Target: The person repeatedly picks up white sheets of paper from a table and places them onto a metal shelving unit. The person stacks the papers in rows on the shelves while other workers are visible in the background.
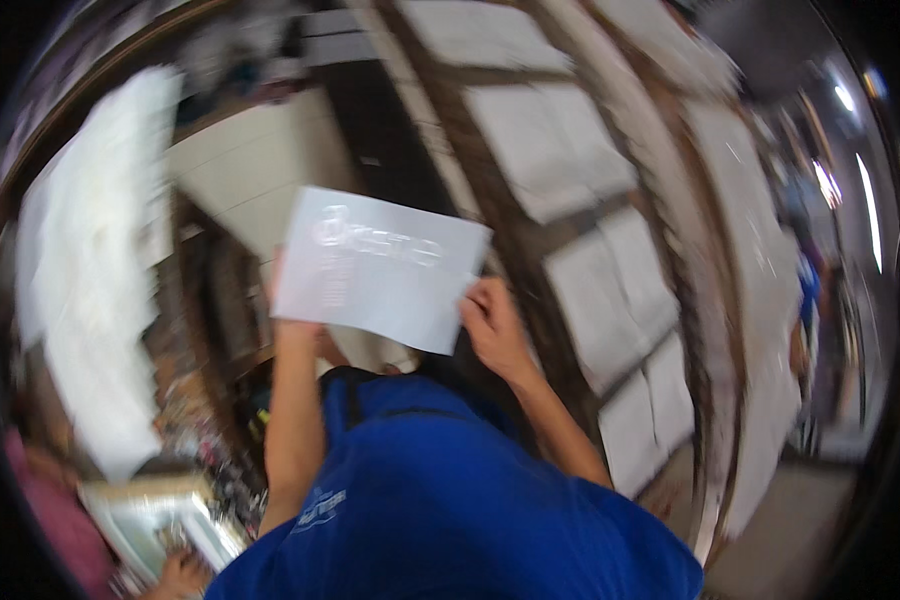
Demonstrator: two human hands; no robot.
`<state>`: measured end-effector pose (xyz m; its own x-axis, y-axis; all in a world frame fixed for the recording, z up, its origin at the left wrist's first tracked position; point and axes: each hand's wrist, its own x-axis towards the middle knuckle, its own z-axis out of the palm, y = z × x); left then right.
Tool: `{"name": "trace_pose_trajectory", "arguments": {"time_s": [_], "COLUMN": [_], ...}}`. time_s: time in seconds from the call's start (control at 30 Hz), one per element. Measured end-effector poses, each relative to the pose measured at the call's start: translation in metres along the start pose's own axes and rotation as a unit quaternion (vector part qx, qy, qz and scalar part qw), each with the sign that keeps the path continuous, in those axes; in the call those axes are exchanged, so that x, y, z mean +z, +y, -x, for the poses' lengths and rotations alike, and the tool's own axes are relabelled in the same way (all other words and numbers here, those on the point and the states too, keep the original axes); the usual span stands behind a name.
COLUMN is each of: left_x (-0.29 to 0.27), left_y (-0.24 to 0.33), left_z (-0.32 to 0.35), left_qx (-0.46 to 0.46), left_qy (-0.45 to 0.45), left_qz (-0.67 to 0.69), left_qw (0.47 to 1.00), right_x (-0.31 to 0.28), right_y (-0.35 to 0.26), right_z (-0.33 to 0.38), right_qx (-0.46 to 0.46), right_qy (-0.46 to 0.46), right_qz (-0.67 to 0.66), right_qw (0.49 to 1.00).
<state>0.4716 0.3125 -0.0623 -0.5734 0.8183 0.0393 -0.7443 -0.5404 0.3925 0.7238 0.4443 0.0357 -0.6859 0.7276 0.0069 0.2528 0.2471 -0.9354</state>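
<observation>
Between my two hands a white printed sheet is held up in front of my body, slightly tilted. Its upper part bears embossed-looking marks, blurred by motion. My left hand grips the sheet's left edge, with most of the fingers hidden behind it. At the lower right edge, my right hand pinches the sheet between thumb and curled fingers. Both forearms reach up from beside my blue shirt.
To the right, several white sheets lie in rows on a dark table. White sheets are stacked at left. At lower left another person's hand is over a framed, light-coloured panel. Pale floor tiles show ahead.
</observation>
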Motion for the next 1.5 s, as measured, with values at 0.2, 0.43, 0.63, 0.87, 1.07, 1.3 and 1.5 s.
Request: {"name": "trace_pose_trajectory", "arguments": {"time_s": [0.2, 0.43, 0.63, 0.87, 1.07, 1.3, 1.5], "left_x": [0.019, -0.034, -0.083, -0.08, -0.081, -0.074, -0.056], "left_y": [-0.067, -0.115, -0.133, -0.133, -0.123, -0.11, -0.092], "left_z": [0.02, 0.078, 0.101, 0.093, 0.089, 0.092, 0.105], "left_qx": [-0.116, -0.185, -0.233, -0.246, -0.235, -0.213, -0.133], "left_qy": [0.228, 0.288, 0.339, 0.337, 0.32, 0.342, 0.314], "left_qz": [0.115, 0.034, -0.012, -0.077, -0.08, -0.085, -0.15], "left_qw": [0.96, 0.939, 0.911, 0.905, 0.914, 0.911, 0.928], "right_x": [-0.145, -0.313, -0.313, -0.327, -0.346, -0.356, -0.39], "right_y": [-0.002, 0.063, 0.072, 0.111, 0.125, 0.138, 0.15], "right_z": [0.068, 0.291, 0.393, 0.451, 0.479, 0.48, 0.463], "right_qx": [0.12, 0.258, 0.394, 0.423, 0.414, 0.464, 0.351], "right_qy": [0.16, 0.424, 0.473, 0.444, 0.444, 0.428, 0.413], "right_qz": [-0.007, -0.058, 0.084, 0.246, 0.288, 0.278, 0.465], "right_qw": [0.98, 0.866, 0.784, 0.75, 0.741, 0.724, 0.7]}}
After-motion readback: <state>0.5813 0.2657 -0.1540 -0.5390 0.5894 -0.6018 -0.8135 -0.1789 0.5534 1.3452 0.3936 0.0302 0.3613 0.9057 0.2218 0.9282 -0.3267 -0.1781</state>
